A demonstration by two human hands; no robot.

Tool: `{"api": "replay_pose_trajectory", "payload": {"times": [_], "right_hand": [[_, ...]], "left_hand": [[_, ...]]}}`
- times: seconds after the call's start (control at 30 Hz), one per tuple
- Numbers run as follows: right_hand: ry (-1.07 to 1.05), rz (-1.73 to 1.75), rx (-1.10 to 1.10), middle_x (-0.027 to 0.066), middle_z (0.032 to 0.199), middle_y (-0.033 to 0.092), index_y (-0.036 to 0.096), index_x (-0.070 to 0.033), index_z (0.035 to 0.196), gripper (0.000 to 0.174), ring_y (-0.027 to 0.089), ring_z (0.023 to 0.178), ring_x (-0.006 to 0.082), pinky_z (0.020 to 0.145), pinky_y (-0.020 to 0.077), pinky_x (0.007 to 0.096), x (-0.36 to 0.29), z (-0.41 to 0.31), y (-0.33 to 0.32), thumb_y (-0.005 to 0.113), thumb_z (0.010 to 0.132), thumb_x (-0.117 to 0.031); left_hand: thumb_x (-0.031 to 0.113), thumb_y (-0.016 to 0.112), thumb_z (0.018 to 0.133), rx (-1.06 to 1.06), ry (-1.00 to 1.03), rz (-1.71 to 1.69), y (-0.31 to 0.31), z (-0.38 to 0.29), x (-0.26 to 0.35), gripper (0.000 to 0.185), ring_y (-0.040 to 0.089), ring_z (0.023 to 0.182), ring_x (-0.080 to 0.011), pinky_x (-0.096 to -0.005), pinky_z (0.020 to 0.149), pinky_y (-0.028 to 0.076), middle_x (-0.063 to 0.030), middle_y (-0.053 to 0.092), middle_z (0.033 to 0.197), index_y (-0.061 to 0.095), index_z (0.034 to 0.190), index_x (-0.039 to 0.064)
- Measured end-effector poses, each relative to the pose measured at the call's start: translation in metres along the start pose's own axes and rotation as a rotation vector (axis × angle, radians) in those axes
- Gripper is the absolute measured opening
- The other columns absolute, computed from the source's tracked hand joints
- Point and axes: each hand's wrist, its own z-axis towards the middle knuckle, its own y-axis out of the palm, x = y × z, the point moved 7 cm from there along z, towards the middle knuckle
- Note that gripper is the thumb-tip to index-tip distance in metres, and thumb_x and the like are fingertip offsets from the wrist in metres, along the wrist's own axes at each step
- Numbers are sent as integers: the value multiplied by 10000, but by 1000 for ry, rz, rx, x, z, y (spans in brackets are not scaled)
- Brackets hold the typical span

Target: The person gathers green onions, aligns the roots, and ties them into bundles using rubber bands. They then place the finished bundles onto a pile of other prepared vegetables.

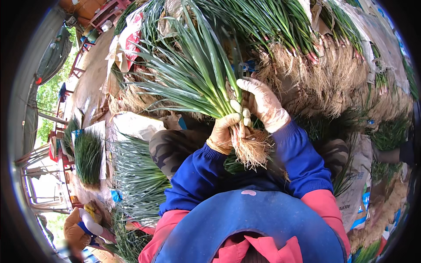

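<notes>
A bunch of green garlic plants is held upright before me, with its leaves fanned to the upper left and its pale roots hanging down. My left hand, in a thin stained glove, wraps around the lower stems; its thumb crosses the front and its fingertips show on the right side. My right hand, gloved too, grips a stalk at the bunch's right edge, just above those fingertips. Part of its fingers is hidden behind the stems.
Rows of green garlic with long roots lie ahead. Another leafy pile is at my left, beside a white sack. A printed sack lies at right. A bent-over person is at lower left. My camouflage-clad knees flank the bunch.
</notes>
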Motion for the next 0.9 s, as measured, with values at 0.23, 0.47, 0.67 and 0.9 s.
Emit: {"api": "replay_pose_trajectory", "payload": {"times": [0.23,0.47,0.67,0.9], "right_hand": [[-185,123,107,30,940,667,637,-55,1127,191,635,755,130,646,534,247,8,-31,-8,537,973,-105],[-510,-678,38,41,979,662,616,-1,1111,178,604,909,108,837,500,249,-22,-64,-4,580,938,-11],[-440,-316,-71,105,842,650,605,26,1055,126,639,720,169,619,523,259,-28,-139,-7,547,952,-18],[-162,-1658,-68,131,1030,702,649,-14,1128,315,674,933,229,793,535,353,-20,-132,-138,679,883,-211]], "left_hand": [[74,661,828,-35,-12,-65,7,-2,-12,289,581,812,-204,-234,541,531,-84,568,973,521,1060,-25],[103,639,843,46,-52,-166,13,-5,-16,231,606,778,-202,-284,567,524,-78,612,837,561,1035,1],[95,545,850,430,36,455,-9,4,30,161,553,426,-170,-261,378,450,-129,659,692,630,842,-42],[-5,630,784,43,-21,122,42,14,50,261,650,657,-229,-259,483,531,-140,656,857,597,1043,-1]]}}
